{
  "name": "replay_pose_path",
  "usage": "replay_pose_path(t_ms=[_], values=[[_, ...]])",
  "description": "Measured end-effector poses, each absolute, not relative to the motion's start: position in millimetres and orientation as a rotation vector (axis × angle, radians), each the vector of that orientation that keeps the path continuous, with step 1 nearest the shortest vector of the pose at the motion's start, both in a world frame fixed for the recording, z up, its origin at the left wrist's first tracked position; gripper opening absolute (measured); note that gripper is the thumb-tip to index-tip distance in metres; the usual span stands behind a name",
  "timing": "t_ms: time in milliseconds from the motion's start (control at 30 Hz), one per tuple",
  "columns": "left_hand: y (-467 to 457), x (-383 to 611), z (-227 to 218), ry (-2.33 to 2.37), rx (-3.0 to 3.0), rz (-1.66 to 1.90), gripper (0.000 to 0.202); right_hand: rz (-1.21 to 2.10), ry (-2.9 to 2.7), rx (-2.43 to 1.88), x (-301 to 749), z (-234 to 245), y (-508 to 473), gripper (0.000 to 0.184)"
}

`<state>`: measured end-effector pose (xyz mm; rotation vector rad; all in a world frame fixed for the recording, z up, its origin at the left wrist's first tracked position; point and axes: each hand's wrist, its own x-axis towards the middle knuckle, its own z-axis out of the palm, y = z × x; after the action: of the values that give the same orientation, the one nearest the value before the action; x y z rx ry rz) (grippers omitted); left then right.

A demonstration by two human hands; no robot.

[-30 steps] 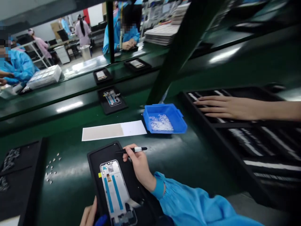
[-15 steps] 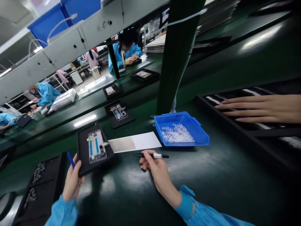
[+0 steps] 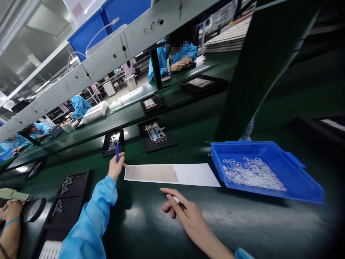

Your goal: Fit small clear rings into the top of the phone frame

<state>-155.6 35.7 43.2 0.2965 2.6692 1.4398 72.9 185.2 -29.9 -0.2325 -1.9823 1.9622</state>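
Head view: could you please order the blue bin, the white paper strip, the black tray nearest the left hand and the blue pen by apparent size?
1. blue bin, though it lies nearest the camera
2. white paper strip
3. black tray, farther off
4. blue pen, in the left hand grip

No legible text, label, brand or number anywhere: none on the white-and-beige paper strip (image 3: 172, 174), blue plastic tray (image 3: 304, 183) or grey metal overhead rail (image 3: 88, 70); distant stacked sheets too blurred.
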Motion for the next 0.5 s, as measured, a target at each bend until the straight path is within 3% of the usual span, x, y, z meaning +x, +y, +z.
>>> replay_pose_path(t_ms=[233,500], values=[[146,-156,35,2.845,0.919,0.566,0.044,1.771,-2.098,-0.104,69,-41,192,0.034],[158,-149,48,2.894,1.174,0.050,0.030,1.776,-2.077,-0.159,64,-39,201,0.033]])
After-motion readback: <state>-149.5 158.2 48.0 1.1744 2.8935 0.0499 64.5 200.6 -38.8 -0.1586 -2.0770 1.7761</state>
